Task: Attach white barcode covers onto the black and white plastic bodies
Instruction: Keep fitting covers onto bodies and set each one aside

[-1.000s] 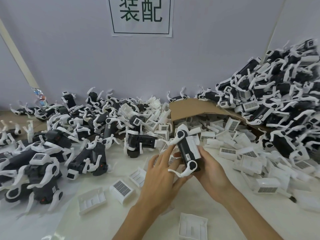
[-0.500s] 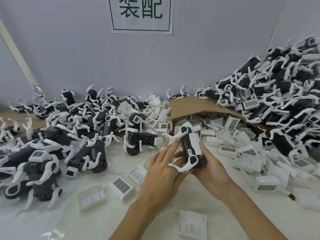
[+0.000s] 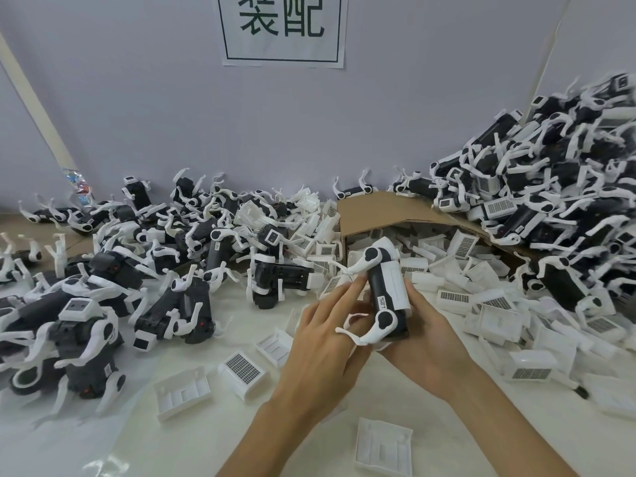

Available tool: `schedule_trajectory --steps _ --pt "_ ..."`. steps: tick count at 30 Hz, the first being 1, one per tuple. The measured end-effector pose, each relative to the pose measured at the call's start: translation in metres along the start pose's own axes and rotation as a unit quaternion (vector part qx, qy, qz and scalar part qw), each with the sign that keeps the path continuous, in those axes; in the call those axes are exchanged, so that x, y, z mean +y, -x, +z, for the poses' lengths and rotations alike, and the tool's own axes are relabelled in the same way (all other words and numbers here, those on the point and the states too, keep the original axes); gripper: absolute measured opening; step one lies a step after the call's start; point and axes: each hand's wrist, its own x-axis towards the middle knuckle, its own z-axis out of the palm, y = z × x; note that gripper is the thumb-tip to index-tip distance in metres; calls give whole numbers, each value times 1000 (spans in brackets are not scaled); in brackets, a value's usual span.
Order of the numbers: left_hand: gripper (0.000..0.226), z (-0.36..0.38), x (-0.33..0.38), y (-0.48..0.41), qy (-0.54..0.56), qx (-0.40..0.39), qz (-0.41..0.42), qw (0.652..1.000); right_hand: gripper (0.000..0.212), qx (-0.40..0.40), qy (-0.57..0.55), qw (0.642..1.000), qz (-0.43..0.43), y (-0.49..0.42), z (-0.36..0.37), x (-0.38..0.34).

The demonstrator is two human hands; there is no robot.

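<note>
A black and white plastic body (image 3: 382, 291) with curved white legs is held upright over the table's middle. A white cover (image 3: 395, 282) sits against its right side. My right hand (image 3: 425, 342) grips the body from below and behind, thumb by the cover's edge. My left hand (image 3: 325, 342) has its fingers against the body's left side, with a white leg hooked over one finger. Loose white barcode covers (image 3: 243, 369) lie on the table just left of my left hand.
A heap of black and white bodies (image 3: 113, 280) fills the left. A taller pile of bodies (image 3: 564, 187) rises at the right. A tipped cardboard box (image 3: 389, 210) spills white covers (image 3: 481, 294) behind my hands. One cover (image 3: 382, 448) lies near the front edge.
The body has been lifted a little and turned more upright between my hands. My left fingers have slid up along its left side.
</note>
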Motion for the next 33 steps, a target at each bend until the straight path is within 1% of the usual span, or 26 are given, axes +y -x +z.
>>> schedule_trajectory --steps 4,8,10,12,14,16,18,19,20,21,23,24,26,27,28,29,30,31,33 --pt "32 1 5 1 -23 -21 12 999 50 3 -24 1000 -18 1 0 -2" --pt "31 1 8 1 -4 -25 11 1000 48 15 -22 999 -25 1 0 -1" --pt "32 0 8 2 2 -25 9 1000 47 33 -32 998 -34 1 0 -2" --pt "31 0 7 2 12 -18 7 1000 45 74 -54 994 -61 0 -2 -4" --pt "30 -1 7 1 19 -13 -3 1000 40 114 -71 985 -107 0 -6 -8" --pt "32 -2 6 1 30 3 -29 999 39 127 -88 977 -144 1 -11 -15" --pt "31 -4 5 0 50 26 -72 996 37 146 -85 971 -167 1 -16 -20" --pt "32 -6 5 -1 68 30 -100 992 36 162 -67 968 -179 0 -17 -22" --pt "35 -8 4 -1 90 29 -127 987 34 181 -25 963 -196 -1 -17 -21" --pt "39 -9 4 -2 113 28 -147 982 33 203 44 953 -219 -1 -16 -20" --pt "47 -10 3 -4 161 25 -173 971 28 236 210 907 -280 -2 -11 -15" --pt "51 -9 4 -4 182 17 -182 966 24 231 273 881 -311 -1 -9 -11" --pt "57 -9 6 -5 218 -9 -197 956 21 190 371 835 -358 2 -6 -2" --pt "57 -9 7 -5 234 -20 -197 952 20 169 425 807 -373 2 -6 3" --pt "54 -9 10 -6 253 -26 -190 948 20 150 479 778 -379 2 -5 7" --pt "47 -10 11 -7 274 -23 -179 945 20 133 513 760 -376 2 -3 11" --pt "40 -11 12 -7 304 -13 -175 937 20 119 528 758 -365 3 -2 16" --pt "35 -12 12 -8 347 0 -187 919 21 110 540 755 -355 3 -1 19" --pt "33 -16 11 -9 458 14 -244 854 24 99 574 738 -340 3 0 23"
